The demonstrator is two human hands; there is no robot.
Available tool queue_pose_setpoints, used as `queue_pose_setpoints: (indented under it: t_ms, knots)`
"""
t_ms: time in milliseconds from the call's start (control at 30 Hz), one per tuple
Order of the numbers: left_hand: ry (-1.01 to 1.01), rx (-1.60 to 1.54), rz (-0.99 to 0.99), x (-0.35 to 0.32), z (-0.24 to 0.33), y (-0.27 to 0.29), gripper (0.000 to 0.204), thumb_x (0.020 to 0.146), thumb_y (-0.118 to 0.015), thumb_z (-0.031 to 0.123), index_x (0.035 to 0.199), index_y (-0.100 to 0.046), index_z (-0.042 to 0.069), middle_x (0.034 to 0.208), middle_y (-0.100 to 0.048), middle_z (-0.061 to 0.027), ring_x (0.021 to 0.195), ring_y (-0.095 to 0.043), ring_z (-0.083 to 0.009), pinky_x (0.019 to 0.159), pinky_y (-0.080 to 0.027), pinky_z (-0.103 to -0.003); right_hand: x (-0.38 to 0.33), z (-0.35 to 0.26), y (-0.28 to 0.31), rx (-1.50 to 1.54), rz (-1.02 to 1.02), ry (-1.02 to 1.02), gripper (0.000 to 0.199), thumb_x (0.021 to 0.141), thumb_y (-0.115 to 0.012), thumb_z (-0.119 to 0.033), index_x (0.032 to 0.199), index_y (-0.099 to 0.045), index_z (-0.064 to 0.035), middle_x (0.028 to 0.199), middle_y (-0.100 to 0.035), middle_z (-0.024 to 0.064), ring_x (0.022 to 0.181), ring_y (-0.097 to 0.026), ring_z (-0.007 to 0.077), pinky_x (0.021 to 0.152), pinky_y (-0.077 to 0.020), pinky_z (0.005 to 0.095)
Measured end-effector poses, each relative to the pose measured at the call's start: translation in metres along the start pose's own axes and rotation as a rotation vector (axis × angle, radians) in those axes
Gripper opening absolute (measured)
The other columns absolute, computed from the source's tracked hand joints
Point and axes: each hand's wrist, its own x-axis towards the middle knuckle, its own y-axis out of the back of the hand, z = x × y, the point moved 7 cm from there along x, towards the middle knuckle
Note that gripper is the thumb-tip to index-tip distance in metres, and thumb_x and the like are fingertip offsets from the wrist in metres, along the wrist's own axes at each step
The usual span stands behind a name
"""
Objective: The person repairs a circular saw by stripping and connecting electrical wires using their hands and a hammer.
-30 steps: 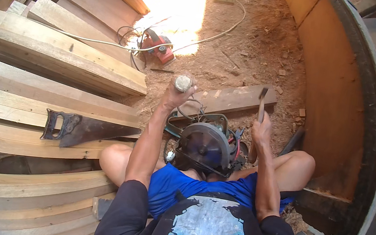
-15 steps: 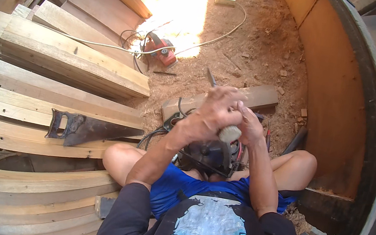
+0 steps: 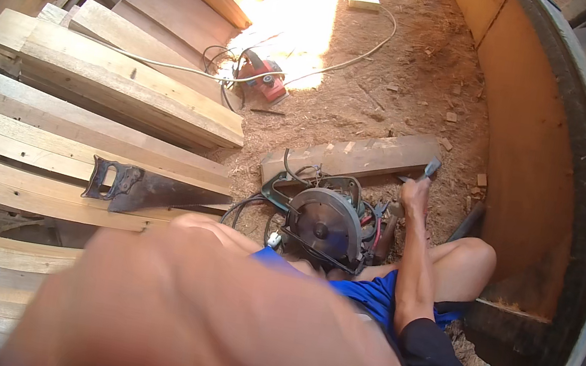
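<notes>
My right hand [image 3: 415, 195] is closed around a chisel [image 3: 431, 167], its flat metal blade pointing up and away from me. It hovers at the right end of a timber beam [image 3: 357, 158] with shallow notches along its top, lying on the ground. Very close to the camera, my left hand [image 3: 226, 324] fills the lower left as a big smear, hiding my lap; its fingers cannot be read. Between my crossed legs stands a circular saw [image 3: 323, 225], its round blade guard facing up. Pliers [image 3: 380, 210] and other hand tools lie just right of the saw.
Stacked boards [image 3: 119, 81] line the left side, with a handsaw [image 3: 148, 189] resting on them. Ahead, a red power tool [image 3: 263, 80] sits on the sawdust, near a cable [image 3: 349, 61] running to a power strip [image 3: 364, 3]. A curved wooden panel [image 3: 531, 158] bounds the right.
My hands, together around the chisel before, are now apart. The right has moved right with the chisel; the left has swung up close to the camera. The view has shifted slightly.
</notes>
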Motion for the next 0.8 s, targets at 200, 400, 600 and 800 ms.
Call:
queue_pose_setpoints:
  t_ms: [200, 400, 600, 800]
  knots:
    - [0.037, 0.072, -0.015, -0.001, 0.008, -0.003, 0.040, 0.085, -0.071, 0.015, 0.122, -0.065, 0.004, 0.136, -0.059, -0.0240, 0.123, -0.058, -0.0345, 0.105, -0.047, -0.043, -0.025, 0.039, -0.029, -0.100, 0.005, -0.241, 0.059, 0.090, -0.074, -0.043, 0.118, -0.064, 0.0082, 0.120, -0.067, 0.0367, 0.118, -0.064, 0.0481, 0.098, -0.0508, 0.0524]
    - [0.028, 0.063, -0.018, 0.003, 0.009, -0.010, 0.036, 0.086, -0.070, 0.017, 0.120, -0.065, 0.004, 0.133, -0.061, -0.0223, 0.122, -0.059, -0.0330, 0.105, -0.047, -0.042, -0.027, 0.038, -0.022, -0.327, 0.018, -0.249, 0.055, 0.097, -0.063, -0.041, 0.124, -0.063, 0.0075, 0.118, -0.065, 0.0395, 0.116, -0.063, 0.0517, 0.102, -0.0497, 0.0528]
    - [0.036, 0.064, 0.015, 0.000, 0.013, -0.014, 0.032, 0.088, -0.068, 0.018, 0.117, -0.065, 0.005, 0.130, -0.062, -0.0207, 0.120, -0.059, -0.0315, 0.104, -0.046, -0.042, -0.048, -0.050, 0.006, -0.457, -0.160, -0.013, 0.045, 0.090, -0.063, -0.026, 0.121, -0.067, 0.0056, 0.120, -0.065, 0.0369, 0.118, -0.063, 0.0471, 0.105, -0.0484, 0.0523]
    - [0.018, 0.051, 0.021, -0.001, 0.018, -0.013, 0.028, 0.090, -0.067, 0.019, 0.114, -0.065, 0.005, 0.127, -0.064, -0.0190, 0.119, -0.060, -0.0300, 0.104, -0.046, -0.041, -0.053, -0.075, 0.003, -0.277, -0.111, 0.244, 0.041, 0.084, -0.066, -0.022, 0.114, -0.073, 0.0048, 0.111, -0.070, 0.0333, 0.113, -0.066, 0.0470, 0.103, -0.0503, 0.0504]
